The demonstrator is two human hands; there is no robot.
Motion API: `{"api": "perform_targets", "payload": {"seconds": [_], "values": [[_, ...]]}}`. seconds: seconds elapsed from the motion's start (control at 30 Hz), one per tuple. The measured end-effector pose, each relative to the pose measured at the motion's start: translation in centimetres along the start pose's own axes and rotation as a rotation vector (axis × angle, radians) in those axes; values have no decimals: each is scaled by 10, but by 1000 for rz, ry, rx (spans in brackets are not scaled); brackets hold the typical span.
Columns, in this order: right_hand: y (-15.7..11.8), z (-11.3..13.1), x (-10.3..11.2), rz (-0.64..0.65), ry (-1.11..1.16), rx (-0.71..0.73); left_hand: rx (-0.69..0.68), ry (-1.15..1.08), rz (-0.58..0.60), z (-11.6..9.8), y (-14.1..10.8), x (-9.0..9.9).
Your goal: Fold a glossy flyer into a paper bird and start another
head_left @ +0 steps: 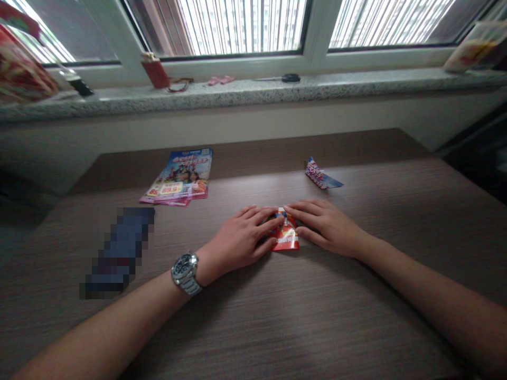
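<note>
A small red printed paper (285, 241) lies flat on the brown table (253, 327), between my two hands. My left hand (245, 236) rests over its left side, palm down, fingers stretched out and a little apart. From the right, my right hand (327, 227) reaches to the paper's upper right edge with its fingertips, its fingers also spread. Both hands hide parts of the paper. Beyond my right hand stands a folded paper piece (320, 177), blue and patterned. A silver watch (185, 272) is on my left wrist.
Several colourful flyers (184, 177) are stacked at the back left. Nearer, a blurred-out dark object (119, 250) lies left of my left arm. On the stone windowsill (253, 95) are a red item (156, 71), pink pieces (221, 80) and a black-handled tool (290, 78).
</note>
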State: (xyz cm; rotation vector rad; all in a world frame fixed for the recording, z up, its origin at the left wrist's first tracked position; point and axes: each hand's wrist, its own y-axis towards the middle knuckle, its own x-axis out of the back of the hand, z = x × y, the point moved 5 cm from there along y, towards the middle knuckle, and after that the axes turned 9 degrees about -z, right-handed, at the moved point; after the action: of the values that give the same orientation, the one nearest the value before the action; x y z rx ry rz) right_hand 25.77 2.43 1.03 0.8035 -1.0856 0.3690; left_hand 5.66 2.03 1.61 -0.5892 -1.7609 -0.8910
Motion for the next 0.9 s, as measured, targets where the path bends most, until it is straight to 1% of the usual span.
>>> {"api": "perform_targets", "payload": {"seconds": [0.13, 0.33, 0.7, 0.9], "values": [[5, 4, -6, 36, -74, -33, 3, 6, -7, 0, 1, 0], [4, -1, -7, 44, -144, -72, -6, 14, -10, 0, 1, -1], [-6, -14, -1, 73, -65, -50, 10, 20, 9, 1, 0, -1], [-7, -15, 2, 31, -61, -37, 12, 14, 11, 1, 0, -1]]}}
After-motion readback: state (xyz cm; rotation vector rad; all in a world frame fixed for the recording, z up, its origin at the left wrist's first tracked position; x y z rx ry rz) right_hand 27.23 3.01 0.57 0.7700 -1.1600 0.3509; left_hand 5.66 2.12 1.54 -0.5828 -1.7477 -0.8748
